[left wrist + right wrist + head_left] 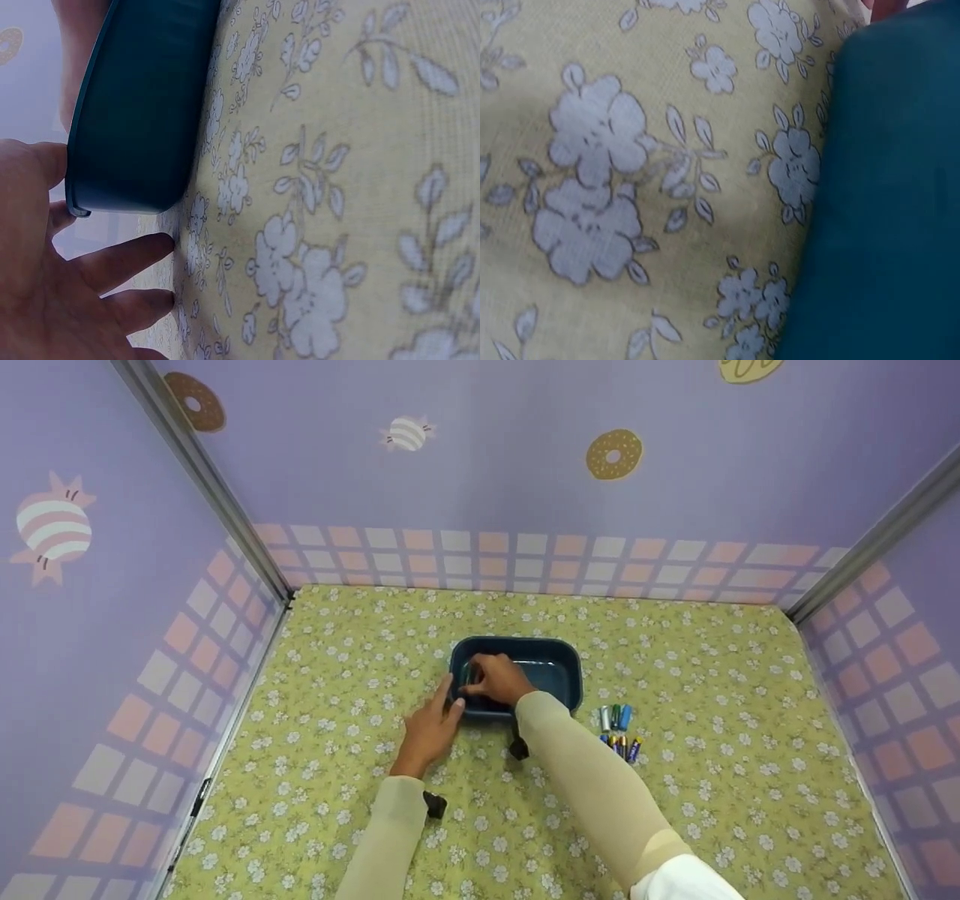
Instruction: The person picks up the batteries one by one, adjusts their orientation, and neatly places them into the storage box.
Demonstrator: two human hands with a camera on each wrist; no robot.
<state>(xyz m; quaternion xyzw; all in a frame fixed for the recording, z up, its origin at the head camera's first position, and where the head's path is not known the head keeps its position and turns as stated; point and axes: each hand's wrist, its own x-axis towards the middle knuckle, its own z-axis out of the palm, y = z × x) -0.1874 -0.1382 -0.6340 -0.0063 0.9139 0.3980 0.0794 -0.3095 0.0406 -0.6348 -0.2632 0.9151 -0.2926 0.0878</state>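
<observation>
Probably light, stiff plastic, the teal basin (553, 673) sits on floral cloth (360, 667) — best held by its rim. The left hand (433, 727) touches it at eight o'clock, fingers spread; the right hand (504, 680) is inside at nine — grip unclear.

Tray (553, 679) lies beneath right hand (501, 681), against left hand (433, 729); batteries (616, 718) lie right of both; wall (510, 472) beyond.

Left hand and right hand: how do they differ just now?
The left hand spreads its fingers, while the right hand bends its own. The left hand is at the outer edge of the dark teal tub; the right hand reaches inside it. Both emerge from beige sleeves.
</observation>
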